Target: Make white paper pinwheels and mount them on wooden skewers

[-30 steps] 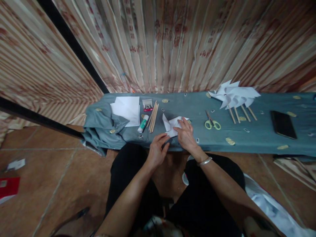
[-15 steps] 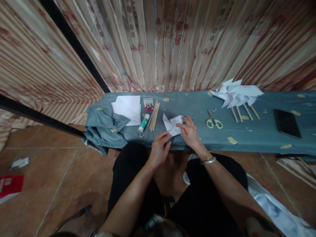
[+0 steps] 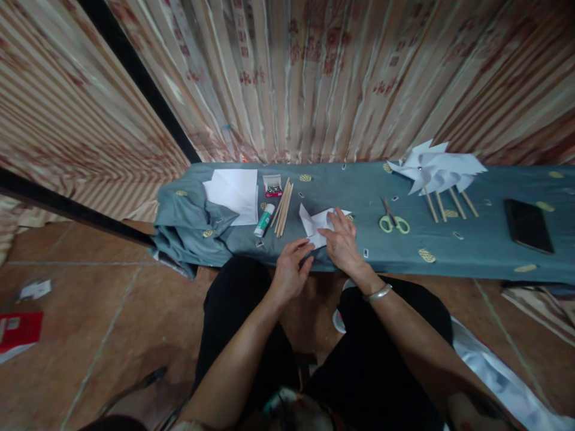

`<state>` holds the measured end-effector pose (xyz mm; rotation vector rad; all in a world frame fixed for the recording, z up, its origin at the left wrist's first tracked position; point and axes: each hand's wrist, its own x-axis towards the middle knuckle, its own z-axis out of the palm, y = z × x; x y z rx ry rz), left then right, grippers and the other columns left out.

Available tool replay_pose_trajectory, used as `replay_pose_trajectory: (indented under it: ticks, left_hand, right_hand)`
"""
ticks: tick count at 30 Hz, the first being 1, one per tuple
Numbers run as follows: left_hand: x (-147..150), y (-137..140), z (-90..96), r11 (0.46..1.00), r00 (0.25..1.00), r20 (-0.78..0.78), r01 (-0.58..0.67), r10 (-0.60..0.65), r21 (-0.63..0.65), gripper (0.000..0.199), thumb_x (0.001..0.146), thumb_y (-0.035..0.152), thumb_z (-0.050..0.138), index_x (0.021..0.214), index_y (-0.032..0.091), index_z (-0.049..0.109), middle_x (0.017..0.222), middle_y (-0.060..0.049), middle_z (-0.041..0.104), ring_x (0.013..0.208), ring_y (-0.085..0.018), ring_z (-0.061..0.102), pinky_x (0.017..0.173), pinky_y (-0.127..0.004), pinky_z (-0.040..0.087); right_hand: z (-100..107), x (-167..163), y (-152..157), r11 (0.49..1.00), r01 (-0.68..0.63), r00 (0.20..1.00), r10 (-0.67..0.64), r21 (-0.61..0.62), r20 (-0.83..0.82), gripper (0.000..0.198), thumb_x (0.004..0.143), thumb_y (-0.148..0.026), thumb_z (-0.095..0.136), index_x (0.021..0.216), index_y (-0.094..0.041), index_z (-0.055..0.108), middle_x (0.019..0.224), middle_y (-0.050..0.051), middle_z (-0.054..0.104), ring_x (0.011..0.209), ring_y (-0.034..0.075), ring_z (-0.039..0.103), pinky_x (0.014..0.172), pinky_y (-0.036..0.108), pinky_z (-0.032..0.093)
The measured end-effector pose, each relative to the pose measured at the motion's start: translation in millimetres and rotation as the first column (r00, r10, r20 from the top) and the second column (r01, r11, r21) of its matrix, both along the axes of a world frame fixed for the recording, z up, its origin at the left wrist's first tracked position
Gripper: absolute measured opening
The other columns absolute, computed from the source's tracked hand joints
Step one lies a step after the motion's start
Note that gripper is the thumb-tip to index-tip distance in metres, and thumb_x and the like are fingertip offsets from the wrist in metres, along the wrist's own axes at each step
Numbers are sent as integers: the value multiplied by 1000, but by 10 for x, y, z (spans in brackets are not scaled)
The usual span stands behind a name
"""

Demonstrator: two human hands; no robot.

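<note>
A white piece of paper with raised, folded flaps lies in front of me on the cloth-covered bench. My right hand is over its right side, thumb and fingers bent onto the paper and hiding part of it. At its near left edge, my left hand touches the paper with its fingertips, the thumb held apart. To the left are several wooden sticks, a glue stick and a small open box of metal pins. Green-handled scissors lie to the right.
A stack of white paper sheets lies on the bench's left end. Several white paper pinwheels on sticks lie at the right, with a black phone beyond them. A patterned curtain hangs behind the bench.
My right hand's fingers have shifted on the paper, and a flap at its right side now sticks out past them. My left hand stays at the near edge. The whole view has shifted slightly.
</note>
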<state>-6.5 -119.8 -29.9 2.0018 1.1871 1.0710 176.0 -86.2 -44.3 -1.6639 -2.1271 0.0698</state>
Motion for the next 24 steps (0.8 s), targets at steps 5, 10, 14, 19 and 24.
replay_pose_trajectory:
  ticks: [5, 10, 14, 19, 24]
  left_hand:
    - [-2, 12, -12, 1000, 1000, -4, -12, 12, -15, 26, 87, 15, 58, 110, 20, 69, 120, -10, 65, 110, -22, 63, 100, -44, 52]
    - [1, 23, -4, 1000, 1000, 9, -20, 20, -14, 26, 86, 14, 58, 109, 18, 70, 119, -11, 66, 110, -23, 63, 99, -43, 52]
    - [6, 46, 3, 1000, 1000, 10, -17, 17, -19, 26, 87, 15, 57, 109, 19, 69, 119, -11, 66, 111, -23, 63, 100, -44, 52]
    - [19, 95, -4, 999, 999, 23, -24, 25, -28, 25, 87, 17, 58, 109, 20, 69, 120, -10, 65, 111, -22, 63, 99, -43, 52]
    - [27, 99, 29, 999, 999, 39, -14, 16, -37, 24, 88, 17, 57, 109, 20, 69, 120, -11, 65, 112, -22, 62, 101, -43, 51]
  right_hand:
    - [-21, -13, -21, 1000, 2, 1000, -2, 16, -17, 41, 86, -7, 41, 107, -17, 74, 147, 16, 46, 147, 32, 22, 109, 57, 28]
    - [-53, 53, 2, 998, 66, 984, -68, -14, -164, 44, 84, -7, 39, 108, -21, 74, 143, 13, 51, 144, 31, 29, 107, 57, 34]
    - [-48, 122, 13, 997, 77, 973, -76, -7, -220, 45, 83, -8, 40, 110, -22, 73, 142, 12, 52, 143, 31, 30, 107, 57, 35]
    - [-13, 138, -11, 998, 56, 989, -57, -18, -136, 45, 84, -7, 38, 110, -20, 73, 145, 14, 48, 144, 33, 27, 107, 57, 33]
    - [14, 114, -26, 999, 29, 1000, -29, -13, 4, 43, 85, -7, 40, 111, -19, 72, 147, 15, 46, 145, 34, 25, 107, 57, 31]
